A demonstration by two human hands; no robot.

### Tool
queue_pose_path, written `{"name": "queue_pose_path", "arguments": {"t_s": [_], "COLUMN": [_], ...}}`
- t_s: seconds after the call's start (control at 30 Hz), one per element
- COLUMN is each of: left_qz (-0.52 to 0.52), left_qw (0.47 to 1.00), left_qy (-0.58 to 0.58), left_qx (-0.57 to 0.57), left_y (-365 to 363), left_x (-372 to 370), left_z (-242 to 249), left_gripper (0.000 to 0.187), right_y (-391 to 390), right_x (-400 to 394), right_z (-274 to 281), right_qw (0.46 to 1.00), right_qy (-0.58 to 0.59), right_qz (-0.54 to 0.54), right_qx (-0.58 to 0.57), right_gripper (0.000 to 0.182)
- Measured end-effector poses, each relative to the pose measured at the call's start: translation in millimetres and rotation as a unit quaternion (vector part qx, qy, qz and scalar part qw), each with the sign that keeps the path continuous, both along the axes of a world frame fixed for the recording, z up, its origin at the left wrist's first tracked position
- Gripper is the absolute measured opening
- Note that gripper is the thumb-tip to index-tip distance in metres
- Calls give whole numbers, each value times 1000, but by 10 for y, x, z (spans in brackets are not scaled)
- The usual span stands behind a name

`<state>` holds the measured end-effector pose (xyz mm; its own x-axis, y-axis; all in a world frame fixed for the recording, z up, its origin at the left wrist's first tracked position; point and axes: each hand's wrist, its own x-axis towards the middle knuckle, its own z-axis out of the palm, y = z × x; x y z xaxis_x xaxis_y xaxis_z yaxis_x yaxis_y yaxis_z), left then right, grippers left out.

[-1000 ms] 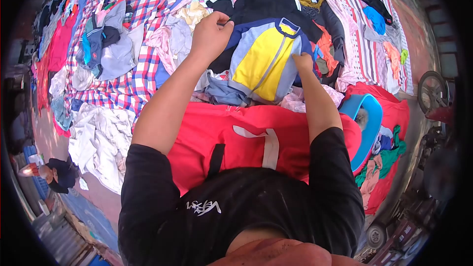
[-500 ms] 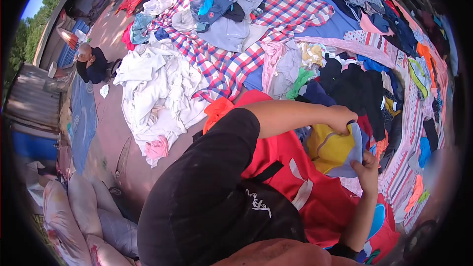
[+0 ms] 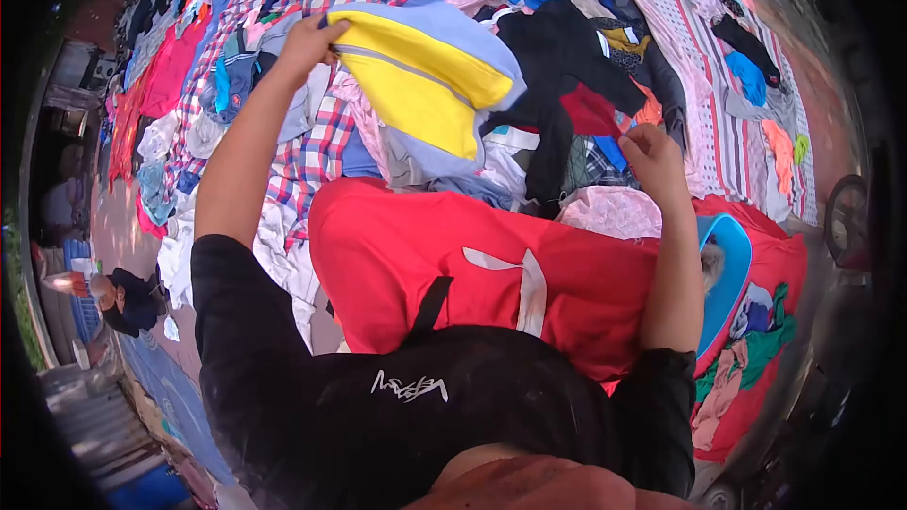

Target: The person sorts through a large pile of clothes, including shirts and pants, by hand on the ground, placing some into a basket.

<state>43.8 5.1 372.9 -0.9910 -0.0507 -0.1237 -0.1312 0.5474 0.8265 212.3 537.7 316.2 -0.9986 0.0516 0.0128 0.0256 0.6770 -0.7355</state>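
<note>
A yellow and grey-blue garment (image 3: pixel 411 61), with a grey stripe across its yellow part, hangs stretched out over the heaps of clothes. My left hand (image 3: pixel 314 43) is closed on its upper left corner. Its exact kind cannot be made out. My right hand (image 3: pixel 654 159) is apart from that garment, with thumb and fingers pinched together; whether anything is between them is hidden. Just left of the right hand lies a black garment (image 3: pixel 553 61) with a dark red patch (image 3: pixel 590 110) by it. A red cloth (image 3: pixel 491 255) with a white strap covers my lap.
A red, white and blue checked cloth (image 3: pixel 316 146) lies under piles ahead. White clothes (image 3: pixel 179 260) are heaped to the left. On the right are a blue-rimmed tub (image 3: pixel 727 246), a striped cloth (image 3: pixel 723 132) and a wheel (image 3: pixel 846 222). Another person (image 3: pixel 132 302) is at far left.
The yellow and grey-blue garment has swung left and opened out in my left hand. My right hand has come off it. The view has turned to the right.
</note>
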Motion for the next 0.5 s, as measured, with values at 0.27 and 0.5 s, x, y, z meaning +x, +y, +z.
{"name": "queue_pose_path", "arguments": {"t_s": [0.27, 0.5], "left_qz": [347, 58], "left_qw": [870, 973], "left_qy": [162, -199], "left_qx": [-311, -97], "left_y": [-3294, 316], "left_x": [-734, -578], "left_z": [-173, -2463], "left_gripper": [61, 24], "right_y": [-67, -299], "right_x": [51, 10], "right_z": [224, 190], "right_qw": [999, 995], "right_qy": [4, -12], "right_qz": [15, 95], "right_qx": [-27, -21], "right_gripper": [24, 24]}}
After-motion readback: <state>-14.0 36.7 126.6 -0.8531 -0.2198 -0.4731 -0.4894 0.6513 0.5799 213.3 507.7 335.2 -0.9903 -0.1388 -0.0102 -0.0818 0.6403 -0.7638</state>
